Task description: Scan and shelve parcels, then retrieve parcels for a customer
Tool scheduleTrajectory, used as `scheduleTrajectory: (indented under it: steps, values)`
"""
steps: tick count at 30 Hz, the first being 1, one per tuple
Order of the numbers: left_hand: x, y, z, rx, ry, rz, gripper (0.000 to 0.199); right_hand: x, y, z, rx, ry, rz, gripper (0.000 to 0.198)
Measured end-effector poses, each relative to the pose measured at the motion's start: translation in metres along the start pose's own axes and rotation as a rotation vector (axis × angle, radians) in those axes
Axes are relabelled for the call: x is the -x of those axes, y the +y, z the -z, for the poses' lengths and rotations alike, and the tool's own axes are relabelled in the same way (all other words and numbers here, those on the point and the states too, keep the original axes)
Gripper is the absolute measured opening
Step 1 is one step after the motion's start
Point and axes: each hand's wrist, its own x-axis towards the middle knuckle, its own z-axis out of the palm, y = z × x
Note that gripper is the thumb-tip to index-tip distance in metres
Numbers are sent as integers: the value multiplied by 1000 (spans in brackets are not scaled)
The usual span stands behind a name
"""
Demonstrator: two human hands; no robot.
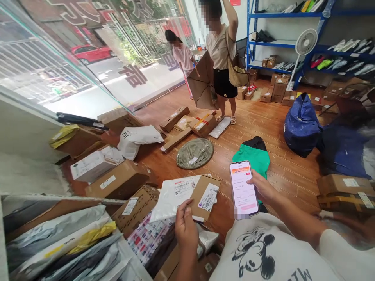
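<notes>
My left hand [186,228] pinches the near edge of a flat brown cardboard parcel [205,197] with a white barcode label. Behind this parcel is a white plastic mailer [172,197], also labelled; whether my fingers hold it too I cannot tell. A phone [243,189] is in my right hand [262,188], its screen lit with a white and orange page and my thumb over the screen's right edge. Below my left hand lie wrapped parcels and a patterned package [149,238]. Beyond the phone, a green and black bag [252,154] rests on the wooden floor.
Cardboard boxes [117,181] are piled at left, near a bin of mailers [67,242]. A round olive package [195,153] lies on the floor. One person [222,50] holds a big flat carton [202,84]; another [182,54] stands behind. Blue sack [301,125], fan [306,42] and shelves [287,15] are right.
</notes>
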Motion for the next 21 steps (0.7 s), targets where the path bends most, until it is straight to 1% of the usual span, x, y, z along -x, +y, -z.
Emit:
scheduleTrajectory:
  steps: [2,6,11,14,17,19,21]
  values:
    - [-5,-1,-5,-43,-57,-38,37,5,2,2,-9,22,18,41]
    - [-14,-8,-21,-23,-191,-10,36,11,11,9,-66,129,59,41]
    - [-22,-12,-47,-32,-340,-9,32,17,14,22,-157,190,103,39]
    - [-21,-6,-66,-61,-406,-30,31,22,6,32,-260,173,101,39]
    - [-15,6,-90,-80,-485,-62,33,27,-9,43,-378,98,82,46]
    - [-8,17,-111,-89,-527,-81,34,27,-21,55,-400,71,90,50]
    - [-2,28,-137,-99,-571,-110,34,26,-34,71,-386,116,118,47]
